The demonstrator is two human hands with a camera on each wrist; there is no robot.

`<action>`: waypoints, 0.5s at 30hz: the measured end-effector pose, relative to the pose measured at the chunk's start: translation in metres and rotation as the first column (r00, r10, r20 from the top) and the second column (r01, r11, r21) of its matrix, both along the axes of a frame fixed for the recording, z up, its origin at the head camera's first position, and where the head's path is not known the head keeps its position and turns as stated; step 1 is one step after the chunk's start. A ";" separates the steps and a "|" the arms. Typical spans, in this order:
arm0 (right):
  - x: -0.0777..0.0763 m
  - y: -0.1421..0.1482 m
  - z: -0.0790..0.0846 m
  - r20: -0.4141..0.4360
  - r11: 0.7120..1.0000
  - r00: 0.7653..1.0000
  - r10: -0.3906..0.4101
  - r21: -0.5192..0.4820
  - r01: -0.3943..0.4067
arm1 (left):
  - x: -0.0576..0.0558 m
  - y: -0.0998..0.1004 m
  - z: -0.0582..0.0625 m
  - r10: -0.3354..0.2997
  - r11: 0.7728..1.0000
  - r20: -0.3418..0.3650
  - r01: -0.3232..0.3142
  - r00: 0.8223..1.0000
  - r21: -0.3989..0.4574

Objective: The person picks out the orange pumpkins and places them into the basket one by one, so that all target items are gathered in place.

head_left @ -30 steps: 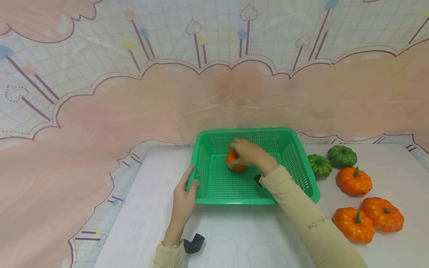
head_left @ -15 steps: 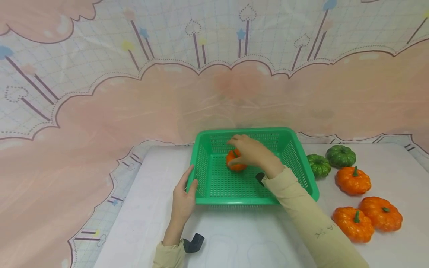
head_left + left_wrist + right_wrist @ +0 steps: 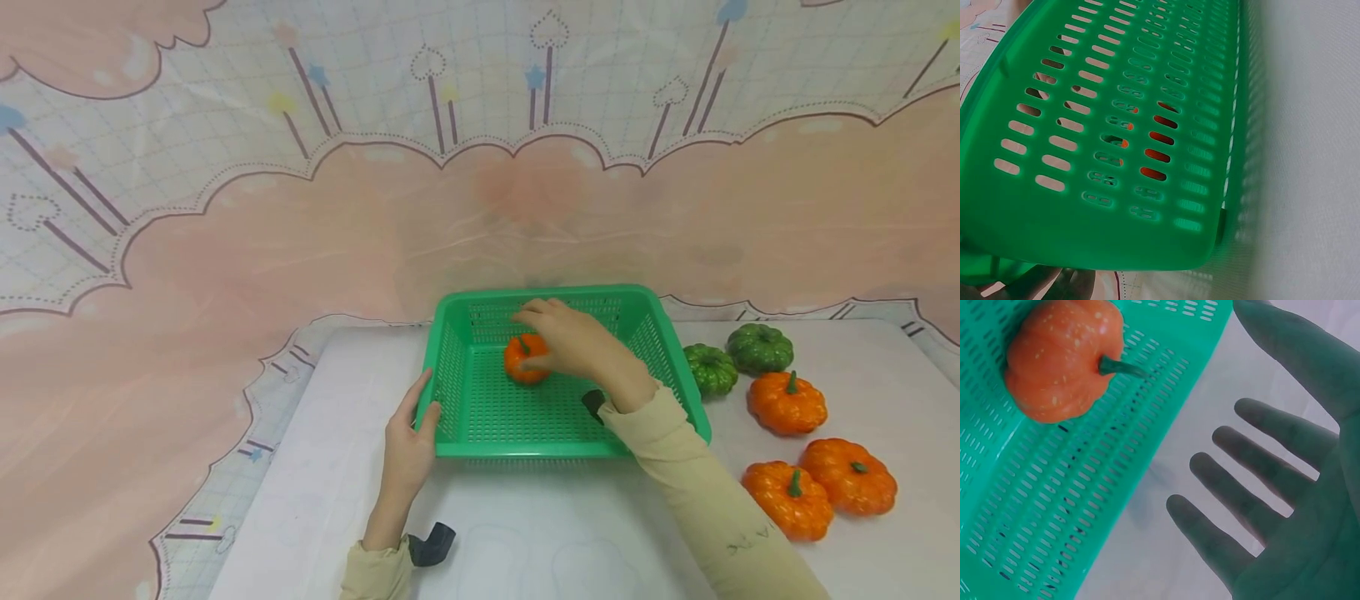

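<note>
**Orange pumpkin (image 3: 518, 363) inside green basket (image 3: 525, 451); right hand (image 3: 576, 340) over it, fingers spread**

Clock read in the head view, twelve toward the patterned backdrop (image 3: 480, 208). Pumpkin sits on the basket floor, about ten o'clock from the basket's centre. Key relation: it lies at roughly eight o'clock from the middle of the right hand, partly behind the thumb. In the right wrist view it's at ten o'clock from the fingers (image 3: 1235, 494), visible gap between. Those fingers: straight, fanned apart, pinching nothing. Thumb overlaps the pumpkin in the head view; can't tell if it touches.

Squat, roundish, no clear long axis; stem points to about eleven. Right hand is clearly nearer, and the only one reaching inside.

Left hand (image 3: 407, 454) at the basket's eight o'clock, thumb and one finger against the rim, the rest mostly hidden, so I can't tell whether they curl round it. Basket wall stands between it and the pumpkin; orange shows through the slots in the left wrist view.

Outside, on the tabletop (image 3: 345, 400): two green pumpkins (image 3: 760, 348) at three o'clock, near the basket; three more orange pumpkins (image 3: 787, 404) spread toward four.
</note>
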State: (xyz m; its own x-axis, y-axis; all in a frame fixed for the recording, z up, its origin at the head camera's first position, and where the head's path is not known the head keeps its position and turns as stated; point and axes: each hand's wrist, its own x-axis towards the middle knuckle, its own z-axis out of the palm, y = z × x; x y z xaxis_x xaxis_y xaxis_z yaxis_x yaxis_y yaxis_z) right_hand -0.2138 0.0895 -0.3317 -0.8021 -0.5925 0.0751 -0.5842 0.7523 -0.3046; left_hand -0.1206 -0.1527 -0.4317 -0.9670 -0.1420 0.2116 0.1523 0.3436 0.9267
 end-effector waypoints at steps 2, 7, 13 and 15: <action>0.002 0.002 0.001 -0.010 1.000 1.000 0.000 -0.012 0.000 | 0.000 0.000 0.000 -0.002 1.000 -0.007 0.002 1.000 0.000; 0.009 0.007 0.003 -0.029 0.999 1.000 0.001 -0.042 -0.002 | -0.001 -0.001 -0.001 -0.016 1.000 -0.014 0.016 1.000 0.003; 0.020 0.014 0.006 -0.060 0.998 0.998 0.008 -0.059 -0.012 | 0.000 -0.001 0.000 -0.020 1.000 -0.015 0.020 1.000 0.008; 0.022 0.017 0.007 -0.084 0.998 0.996 0.015 -0.064 -0.021 | -0.001 -0.001 -0.001 -0.012 1.000 -0.014 0.012 1.000 0.006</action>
